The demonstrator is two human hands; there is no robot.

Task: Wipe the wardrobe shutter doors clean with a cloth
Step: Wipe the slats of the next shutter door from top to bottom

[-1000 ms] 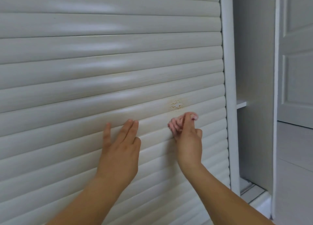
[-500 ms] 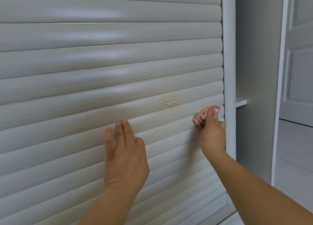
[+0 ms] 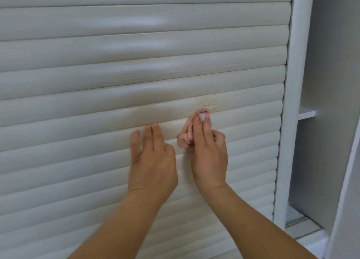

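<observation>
Leftmost, the shutter door is seen as rounded, glossy off-white slats with faint grain. The left hand is laid flat on a slat, fingers straight, nothing held. Just beside it, a crumpled pink cloth is pressed to the slats under the right hand, two fingers extended, others curled. Orange-brown specks are noted just above the cloth. A smooth white frame post bounds the door.

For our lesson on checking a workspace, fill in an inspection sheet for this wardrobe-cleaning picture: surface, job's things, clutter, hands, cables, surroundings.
Surface: shutter door, slatted, with brown speckled stain.
Job's things: pink cloth, bunched, its top edge just below the stain.
Clutter: nothing seen.
Hands: left hand flat on slats; right hand presses cloth to door.
Cables: nothing seen.
Surroundings: white frame post; open compartment with shelf to the right.
</observation>
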